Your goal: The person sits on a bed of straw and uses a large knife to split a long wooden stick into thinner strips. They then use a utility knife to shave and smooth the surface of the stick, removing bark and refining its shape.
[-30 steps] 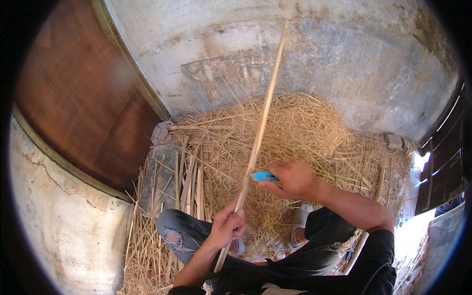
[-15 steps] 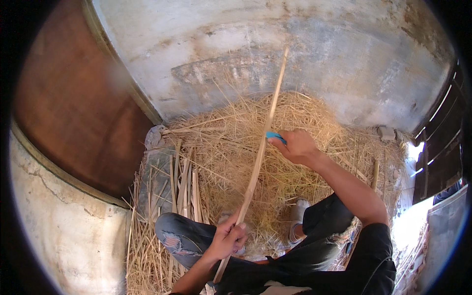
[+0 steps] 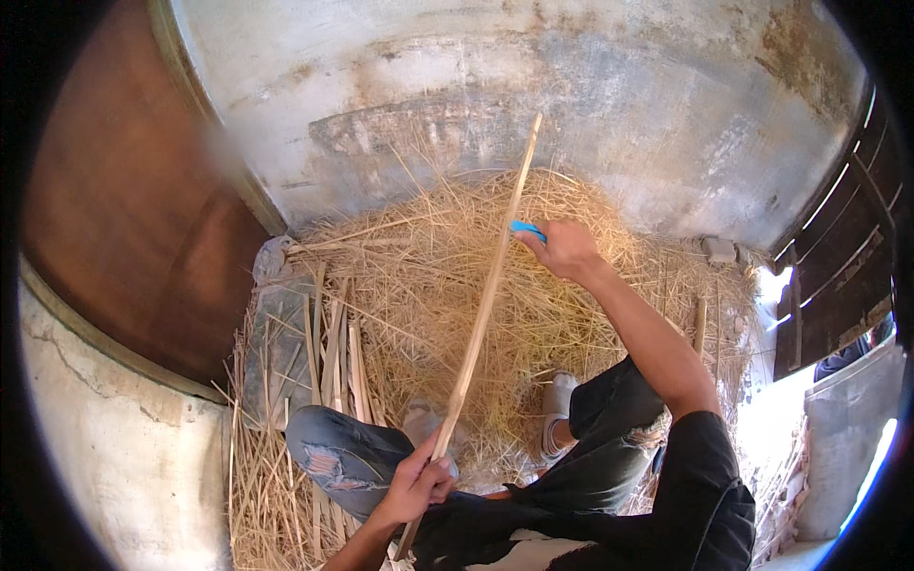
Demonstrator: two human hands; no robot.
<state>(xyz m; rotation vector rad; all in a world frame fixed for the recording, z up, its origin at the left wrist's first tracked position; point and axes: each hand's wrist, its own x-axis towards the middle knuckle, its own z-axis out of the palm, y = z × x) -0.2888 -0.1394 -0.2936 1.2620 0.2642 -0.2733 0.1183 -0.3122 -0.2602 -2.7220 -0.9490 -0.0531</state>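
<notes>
A long, pale bamboo or wood strip [image 3: 484, 319] slants from my lap up and away, its far tip in the air before the wall. Near its lower end my left hand [image 3: 416, 485] is closed around it, above my left thigh. My right hand [image 3: 569, 249] grips a small blue hand tool [image 3: 527, 229], whose tip meets the strip in its upper half. The fingers cover much of that tool, so its exact kind does not show. Straw-like shavings [image 3: 571, 314] lie heaped beneath the strip.
More cut strips [image 3: 343, 366] lie left of my bent knee, beside a grey stone block [image 3: 281, 333]. A stained wall [image 3: 609, 124] closes off the far side. At left is a brown panel [image 3: 133, 209], and dark slats [image 3: 843, 266] stand at right.
My right hand with the blue tool has slid farther up the strip, away from me. The strip's far end sits a little lower, and the whole view has shifted slightly.
</notes>
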